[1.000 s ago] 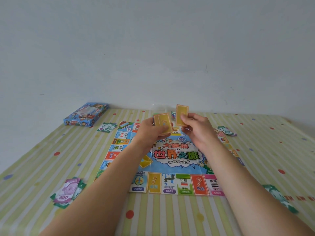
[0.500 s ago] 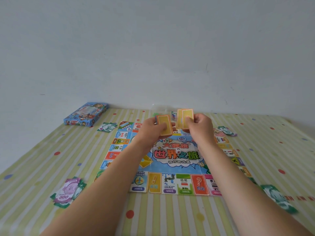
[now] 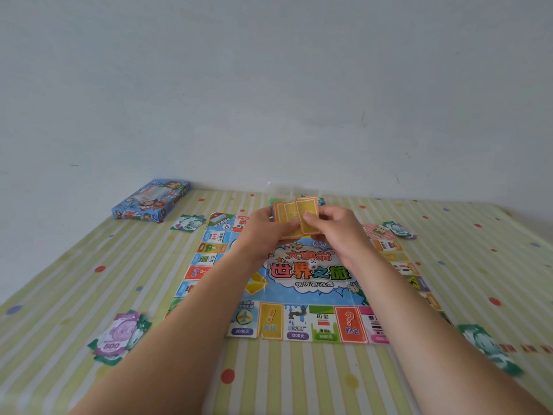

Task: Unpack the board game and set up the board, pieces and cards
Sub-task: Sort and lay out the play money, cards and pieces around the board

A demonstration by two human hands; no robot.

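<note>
Orange cards [image 3: 287, 218] are being held up over the far half of the board [image 3: 302, 292], fanned a little, backs turned to the camera. The fan is being gripped from the left by the left hand [image 3: 261, 232], its fingers curled round the lower edge, while the front card [image 3: 306, 206] is being pinched by the right hand [image 3: 336, 232], thumb pressed on its face. The board is lying flat in the middle of the striped, dotted table [image 3: 89, 283], printed squares running round a blue centre with big lettering. A small white die [image 3: 313, 262] is resting on that centre, just on the near side of the hands. Paper money is being kept off the board in four spots: a purple-topped stack [image 3: 115, 336] near left, a green stack [image 3: 189, 223] far left, a second green stack [image 3: 396, 229] far right, and a blurred green pile [image 3: 486, 345] near right. The blue game box [image 3: 151, 200] is lying flat at the far left, close against the wall [image 3: 269, 85].
</note>
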